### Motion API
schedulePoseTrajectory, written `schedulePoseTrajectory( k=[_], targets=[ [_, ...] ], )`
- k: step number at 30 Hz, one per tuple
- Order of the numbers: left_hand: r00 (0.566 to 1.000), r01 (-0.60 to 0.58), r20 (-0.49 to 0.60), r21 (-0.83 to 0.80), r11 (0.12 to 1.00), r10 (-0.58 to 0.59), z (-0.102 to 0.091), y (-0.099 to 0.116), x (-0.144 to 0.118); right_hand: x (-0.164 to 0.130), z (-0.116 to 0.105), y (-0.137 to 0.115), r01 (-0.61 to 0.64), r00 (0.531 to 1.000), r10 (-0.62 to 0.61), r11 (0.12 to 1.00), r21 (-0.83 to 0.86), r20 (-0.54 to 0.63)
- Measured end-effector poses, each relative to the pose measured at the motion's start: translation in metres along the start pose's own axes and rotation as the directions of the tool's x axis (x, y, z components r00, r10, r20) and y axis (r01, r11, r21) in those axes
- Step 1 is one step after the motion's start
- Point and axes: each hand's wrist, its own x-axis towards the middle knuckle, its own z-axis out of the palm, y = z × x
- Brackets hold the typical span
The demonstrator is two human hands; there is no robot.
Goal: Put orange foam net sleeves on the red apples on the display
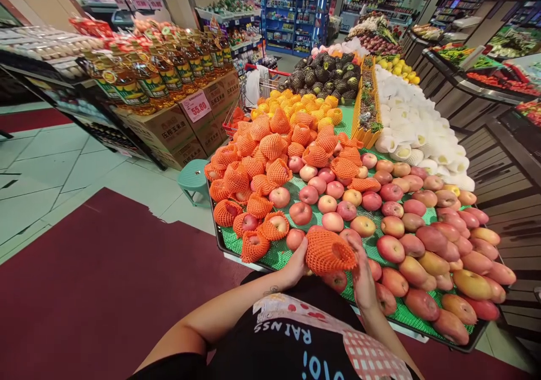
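An orange foam net sleeve (329, 251) is held between both hands at the near edge of the fruit stand. My left hand (296, 266) grips its left side. My right hand (363, 275) holds its right side, and a red apple (337, 280) shows just beneath the sleeve; I cannot tell if the apple sits inside it. Bare red apples (393, 222) lie on the green mat (279, 253) to the right. Apples wrapped in orange nets (257, 199) are heaped to the left.
Behind the apples lie oranges (304, 106), dark avocados (325, 73) and white-wrapped fruit (414, 126). Boxes with oil bottles (147, 81) stand on the left. A green stool (193, 178) sits by the stand's corner. Red floor mat (93, 278) lies to my left.
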Motion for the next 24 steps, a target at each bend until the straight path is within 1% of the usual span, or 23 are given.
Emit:
schedulePoseTrajectory(
  k=[2,3,4,5,6,7,8,9,10,12,14,17,19,22,24],
  targets=[
    [0.998,-0.053,-0.023,0.035,0.998,0.053,-0.002,-0.001,0.002,-0.004,-0.007,-0.004,0.054,0.996,-0.058,0.997,0.062,0.063],
    [0.997,-0.067,-0.022,0.056,0.996,0.068,-0.002,-0.001,0.003,-0.006,-0.009,-0.005,0.082,0.99,-0.088,0.995,0.056,0.11],
    [0.998,-0.067,-0.012,0.078,0.995,0.068,-0.002,0.0,0.002,-0.008,-0.01,-0.006,0.104,0.984,-0.104,0.995,0.007,0.147],
    [0.999,-0.054,0.005,0.105,0.993,0.054,-0.001,0.002,0.001,-0.009,-0.01,-0.006,0.113,0.982,-0.099,0.99,-0.08,0.161],
    [0.999,-0.036,0.027,0.136,0.99,0.033,0.0,0.004,-0.001,-0.01,-0.009,-0.005,0.105,0.987,-0.081,0.979,-0.176,0.138],
    [0.999,-0.029,0.047,0.164,0.986,0.021,0.002,0.007,-0.004,-0.01,-0.007,-0.003,0.081,0.994,-0.06,0.966,-0.247,0.092],
    [0.998,-0.035,0.066,0.184,0.982,0.023,0.004,0.01,-0.006,-0.009,-0.005,-0.001,0.053,0.998,-0.041,0.96,-0.275,0.047],
    [0.996,-0.051,0.085,0.193,0.98,0.035,0.006,0.013,-0.009,-0.008,-0.003,0.002,0.028,1.0,-0.026,0.966,-0.257,0.014],
    [0.993,-0.07,0.108,0.189,0.979,0.05,0.009,0.016,-0.011,-0.007,-0.002,0.006,0.01,1.0,-0.011,0.979,-0.205,-0.003],
    [0.986,-0.102,0.149,0.157,0.982,0.078,0.013,0.019,-0.013,-0.004,-0.001,0.013,-0.014,1.0,0.014,0.996,-0.086,0.001],
    [0.983,-0.114,0.162,0.143,0.983,0.09,0.015,0.021,-0.013,-0.002,-0.001,0.021,-0.031,1.0,0.031,0.999,-0.041,-0.006],
    [0.985,-0.117,0.147,0.182,0.976,0.091,0.015,0.021,-0.013,-0.002,-0.001,0.026,-0.047,0.999,0.046,0.996,-0.072,-0.024],
    [0.988,-0.105,0.13,0.205,0.973,0.079,0.015,0.021,-0.013,-0.001,0.0,0.023,-0.034,0.999,0.032,0.996,-0.078,-0.025],
    [0.994,-0.088,0.082,0.199,0.976,0.073,0.016,0.023,-0.014,0.0,0.003,0.015,0.007,1.0,-0.007,1.0,-0.012,-0.009],
    [0.995,-0.086,0.063,0.204,0.975,0.075,0.016,0.024,-0.014,-0.001,0.004,0.014,-0.016,1.0,0.015,0.999,0.042,0.01]
  ],
)
